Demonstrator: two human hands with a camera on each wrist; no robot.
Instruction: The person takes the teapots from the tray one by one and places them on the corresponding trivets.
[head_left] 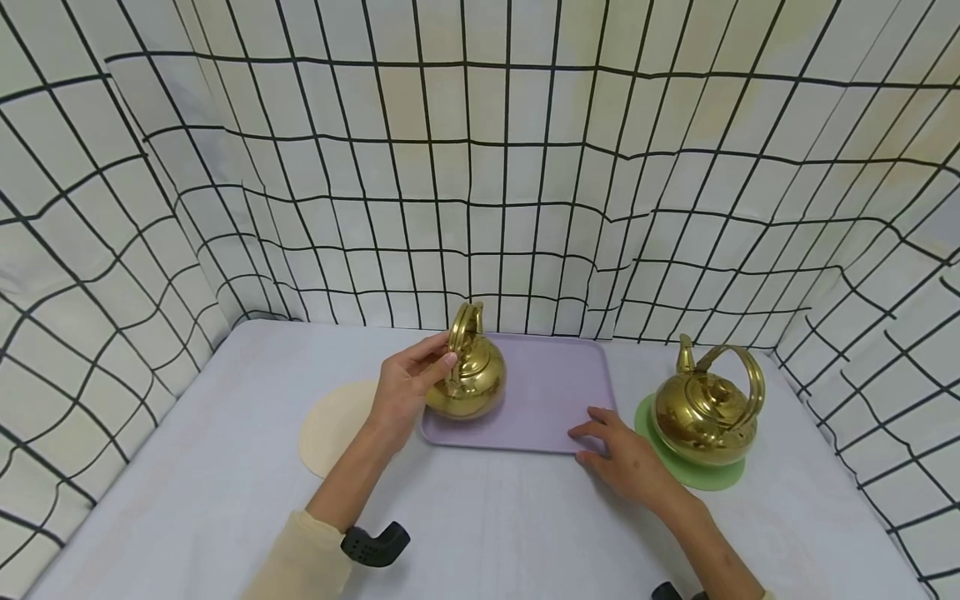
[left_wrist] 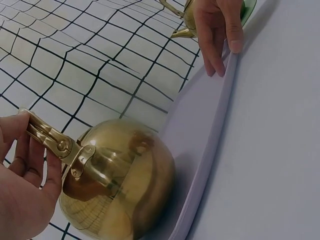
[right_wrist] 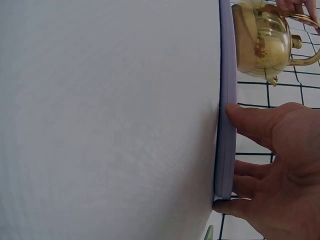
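Note:
A shiny brass teapot (head_left: 472,385) is at the left end of a lilac tray (head_left: 551,383), low against its surface. My left hand (head_left: 411,379) grips the teapot's arched handle, thumb on the near side and fingers behind; the left wrist view shows the same handle (left_wrist: 52,140) between thumb and fingers. At the tray's near right corner, my right hand (head_left: 622,454) holds the rim. In the right wrist view, its thumb lies against the tray's front rim (right_wrist: 228,150), with other fingers over the inside and one round the corner.
A second brass teapot (head_left: 705,408) stands on a green round mat (head_left: 712,479) to the right of the tray. Left of it lies a cream round mat (head_left: 330,429), partly behind my left forearm. White walls with black grid lines (head_left: 487,167) enclose the white table (head_left: 487,517).

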